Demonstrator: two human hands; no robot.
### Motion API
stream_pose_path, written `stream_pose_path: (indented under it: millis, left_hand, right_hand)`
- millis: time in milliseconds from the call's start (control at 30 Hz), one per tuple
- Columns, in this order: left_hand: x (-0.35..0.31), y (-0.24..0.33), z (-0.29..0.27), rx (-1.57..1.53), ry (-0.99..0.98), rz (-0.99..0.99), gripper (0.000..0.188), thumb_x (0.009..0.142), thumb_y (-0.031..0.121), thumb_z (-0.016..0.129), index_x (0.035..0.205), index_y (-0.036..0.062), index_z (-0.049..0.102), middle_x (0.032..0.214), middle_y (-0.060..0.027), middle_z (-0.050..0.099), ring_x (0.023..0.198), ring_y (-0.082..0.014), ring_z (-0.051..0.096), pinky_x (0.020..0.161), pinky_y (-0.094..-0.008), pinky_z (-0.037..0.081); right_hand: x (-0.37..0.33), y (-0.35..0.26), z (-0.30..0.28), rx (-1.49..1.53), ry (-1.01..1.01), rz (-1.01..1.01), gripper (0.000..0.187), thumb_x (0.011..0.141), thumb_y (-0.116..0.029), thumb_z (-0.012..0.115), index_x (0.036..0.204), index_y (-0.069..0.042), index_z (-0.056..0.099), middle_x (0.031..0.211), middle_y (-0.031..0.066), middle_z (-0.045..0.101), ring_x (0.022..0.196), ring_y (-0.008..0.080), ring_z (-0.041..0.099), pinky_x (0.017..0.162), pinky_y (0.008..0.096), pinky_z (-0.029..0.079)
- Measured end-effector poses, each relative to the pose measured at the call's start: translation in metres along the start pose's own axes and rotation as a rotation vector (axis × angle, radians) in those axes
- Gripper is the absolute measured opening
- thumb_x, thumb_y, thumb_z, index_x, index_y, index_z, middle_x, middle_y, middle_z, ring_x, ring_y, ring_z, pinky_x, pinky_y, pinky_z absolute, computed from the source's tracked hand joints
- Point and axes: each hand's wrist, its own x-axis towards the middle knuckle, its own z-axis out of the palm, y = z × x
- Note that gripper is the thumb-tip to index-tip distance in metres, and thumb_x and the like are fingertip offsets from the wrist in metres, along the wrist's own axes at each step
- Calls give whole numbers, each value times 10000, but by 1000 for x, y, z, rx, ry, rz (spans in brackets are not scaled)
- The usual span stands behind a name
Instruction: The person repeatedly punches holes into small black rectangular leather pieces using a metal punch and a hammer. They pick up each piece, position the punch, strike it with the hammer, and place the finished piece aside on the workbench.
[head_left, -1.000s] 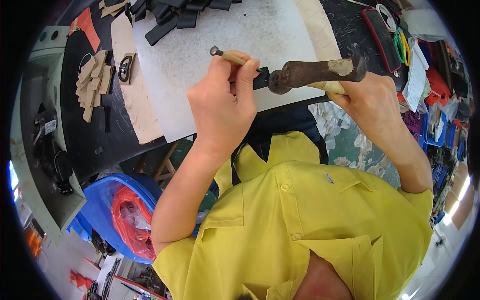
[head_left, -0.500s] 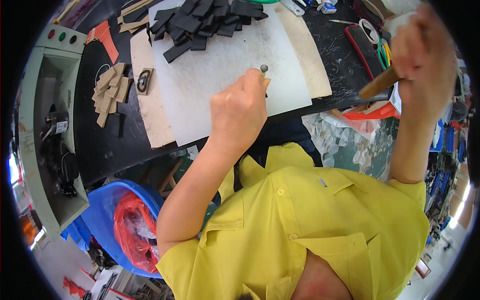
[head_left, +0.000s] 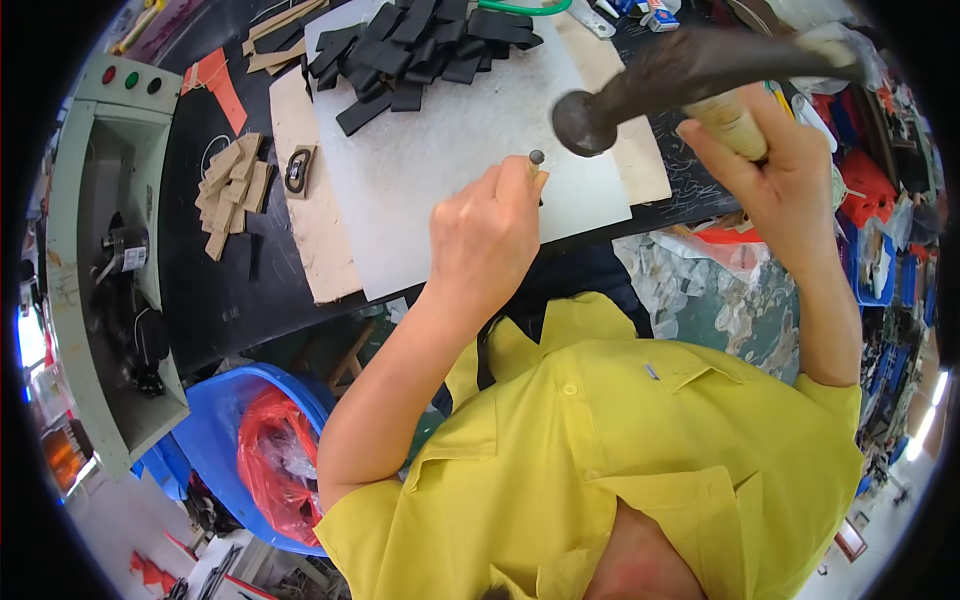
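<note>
My left hand [head_left: 487,232] is closed around a metal punch [head_left: 537,157], whose round top sticks up above the fingers. Its lower end is hidden by the hand, over the white board [head_left: 400,200]. In my right hand [head_left: 785,185] is a hammer [head_left: 680,75], gripped by its wooden handle. The dark head hangs in the air to the right of the punch, its round face toward it and clear of it. A heap of black strap pieces [head_left: 420,50] lies at the board's far side.
Tan strips [head_left: 232,185] are piled at the left, near a small piece with a black buckle [head_left: 298,172]. An orange piece [head_left: 218,85] lies farther back. A grey box with buttons [head_left: 125,90] stands at the left edge. Below the table is a blue bin [head_left: 215,420] with a red bag.
My right hand has swung inward to the left, and the hammer head has come into view near the punch. The left hand stays in place with the punch.
</note>
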Motion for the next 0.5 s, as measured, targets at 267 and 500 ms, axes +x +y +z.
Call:
stream_pose_path:
  millis: [267,500]
  left_hand:
    - [3,-3,1,-9,-27,-21,156,887,59,694,840,22,550,738,-92,669,566,-254,636,484,-323,473]
    - [4,-3,-4,-92,-30,-79,70,894,3,634,904,32,571,815,-82,707,588,-259,657,513,-325,486]
  right_hand:
    - [18,7,-12,-497,-145,-264,251,784,-154,760,883,-95,538,639,130,577,590,327,595,525,390,465]
    - [-18,22,36,-344,-319,-347,240,811,-211,722,899,-119,518,654,28,558,584,250,620,470,375,450]
